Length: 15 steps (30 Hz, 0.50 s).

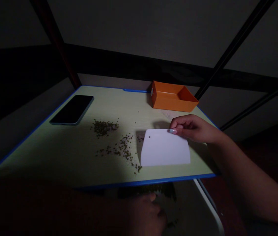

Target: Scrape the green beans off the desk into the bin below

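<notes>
My right hand (190, 128) pinches the top edge of a flat white plastic scraper (165, 147) between thumb and fingers. The scraper stands tilted over the right part of the table, its long lower edge close to the front edge. Left of it lie small dark greenish grains, in a denser pile (103, 127) and a looser scatter (124, 147) that reaches the scraper's lower left corner. Below the table's front edge, in deep shadow, is my left hand (150, 213) with curled fingers; what they hold is hidden. More dark grains (158, 188) show just beyond it.
A black-screened phone (72, 109) lies on the table's left side. At the back right stands an orange open box (173, 105), with pale fine grains (167, 114) in front of it. The pale table (62, 157) has a blue rim. Dark walls rise behind it.
</notes>
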{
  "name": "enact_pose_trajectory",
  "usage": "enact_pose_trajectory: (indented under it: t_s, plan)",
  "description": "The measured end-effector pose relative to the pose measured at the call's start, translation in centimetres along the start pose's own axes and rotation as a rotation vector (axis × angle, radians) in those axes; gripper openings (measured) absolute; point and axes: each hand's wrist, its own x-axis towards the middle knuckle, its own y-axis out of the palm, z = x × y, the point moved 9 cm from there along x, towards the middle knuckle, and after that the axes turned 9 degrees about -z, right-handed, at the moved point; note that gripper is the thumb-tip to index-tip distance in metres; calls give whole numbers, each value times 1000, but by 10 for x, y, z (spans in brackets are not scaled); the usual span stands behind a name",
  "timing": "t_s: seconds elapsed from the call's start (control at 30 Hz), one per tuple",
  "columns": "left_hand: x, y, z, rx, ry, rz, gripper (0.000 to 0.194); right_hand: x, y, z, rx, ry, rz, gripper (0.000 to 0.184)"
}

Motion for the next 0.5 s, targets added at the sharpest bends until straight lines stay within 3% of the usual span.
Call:
enact_pose_trajectory:
  t_s: [0.2,0.33,0.5]
  plan:
    - [1,4,3,10,-75,-12,14,0,3,-1,-2,6,17,39]
    - [2,-3,-1,-20,-18,-26,14,0,4,-3,-10,22,13,38]
    - [3,-2,2,-11,-45,-3,14,0,5,-4,2,17,22,36]
